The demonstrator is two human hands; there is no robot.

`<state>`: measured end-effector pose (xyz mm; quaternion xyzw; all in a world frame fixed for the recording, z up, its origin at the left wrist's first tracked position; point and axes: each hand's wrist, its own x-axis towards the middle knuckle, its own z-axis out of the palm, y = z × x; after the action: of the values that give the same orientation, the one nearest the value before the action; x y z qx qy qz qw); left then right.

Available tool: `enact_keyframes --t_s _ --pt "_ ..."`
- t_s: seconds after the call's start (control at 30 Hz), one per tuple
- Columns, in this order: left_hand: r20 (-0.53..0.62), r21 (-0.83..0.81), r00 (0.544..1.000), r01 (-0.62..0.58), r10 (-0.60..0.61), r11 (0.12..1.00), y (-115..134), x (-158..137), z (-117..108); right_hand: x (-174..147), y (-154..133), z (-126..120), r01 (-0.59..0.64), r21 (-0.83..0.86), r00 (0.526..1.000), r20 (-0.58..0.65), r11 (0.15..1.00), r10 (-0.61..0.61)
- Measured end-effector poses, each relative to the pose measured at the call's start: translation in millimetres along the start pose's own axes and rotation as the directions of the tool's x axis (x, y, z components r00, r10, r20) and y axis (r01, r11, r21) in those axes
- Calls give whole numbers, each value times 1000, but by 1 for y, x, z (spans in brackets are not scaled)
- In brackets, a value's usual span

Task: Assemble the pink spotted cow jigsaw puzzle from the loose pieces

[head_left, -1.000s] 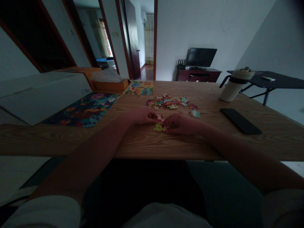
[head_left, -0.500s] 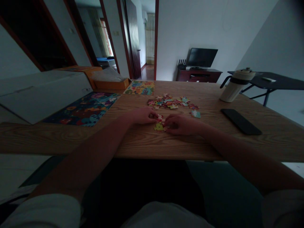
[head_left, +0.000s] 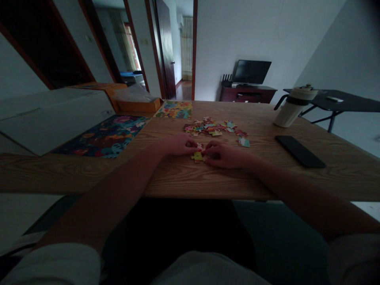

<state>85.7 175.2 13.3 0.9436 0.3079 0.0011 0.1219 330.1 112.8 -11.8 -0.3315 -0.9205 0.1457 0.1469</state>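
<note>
Between my hands on the wooden table lie a few jigsaw puzzle pieces, yellow-green in front and pink-red behind. My left hand rests at their left side, thumb and forefinger pinched at the pink-red piece. From the right, my right hand has its fingers curled onto the pieces' right edge, which they partly cover. Just beyond is a loose heap of puzzle pieces, and a single pale blue-green piece lies to the right of my right hand.
On the left are a dark picture sheet, a white box and an orange box. A smaller colourful sheet lies at the back. To the right are a black phone-like slab and a cream flask.
My right fingertips have shifted slightly inward over the pieces, and the left fingers have closed in a little. The heap beyond has stayed in place.
</note>
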Motion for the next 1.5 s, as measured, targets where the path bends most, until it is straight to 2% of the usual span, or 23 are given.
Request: enact_keyframes --t_s 0.37,0.47,0.53,0.6,0.67,0.73,0.77,0.83,1.0,1.07,1.23,1.33,1.43,1.5 --pt "3 11 999 52 -52 999 0 0 2 2 -3 1 -2 -19 1000 -10 1000 2" --pt "-20 30 999 50 -49 998 7 -2 1 2 8 -6 -27 1 992 -119 1000 27" --pt "-19 20 998 65 -64 998 13 -3 0 -2 23 -20 -130 39 946 -295 991 136" --pt "-10 19 996 89 -89 996 17 -4 0 -9 42 -38 -259 114 846 -453 959 283" --pt "-7 32 996 91 -90 995 18 -3 1 -19 61 -55 -354 168 765 -514 920 389" --pt "-3 33 997 77 -77 997 15 -3 3 -30 77 -68 -437 176 717 -524 882 460" --pt "0 27 997 75 -75 997 13 -3 3 -35 84 -72 -475 166 707 -513 864 487" --pt "14 10 997 75 -75 997 9 -4 3 -42 94 -75 -532 134 717 -454 836 529" --pt "38 -25 997 62 -61 998 2 -7 2 -47 108 -70 -524 30 832 -196 851 519" --pt "40 -33 997 65 -64 997 2 -8 1 -46 111 -68 -524 -16 846 -129 852 518" --pt "46 -52 997 63 -60 997 4 -10 0 -49 114 -69 -556 -61 830 9 829 557" --pt "41 -75 997 64 -61 995 3 -9 -1 -53 112 -72 -579 -123 803 85 806 589" --pt "46 -79 997 66 -62 995 3 -8 -2 -56 109 -75 -606 -158 772 118 780 624" --pt "42 -71 997 73 -70 995 4 -9 -2 -56 108 -76 -607 -146 770 135 781 624"
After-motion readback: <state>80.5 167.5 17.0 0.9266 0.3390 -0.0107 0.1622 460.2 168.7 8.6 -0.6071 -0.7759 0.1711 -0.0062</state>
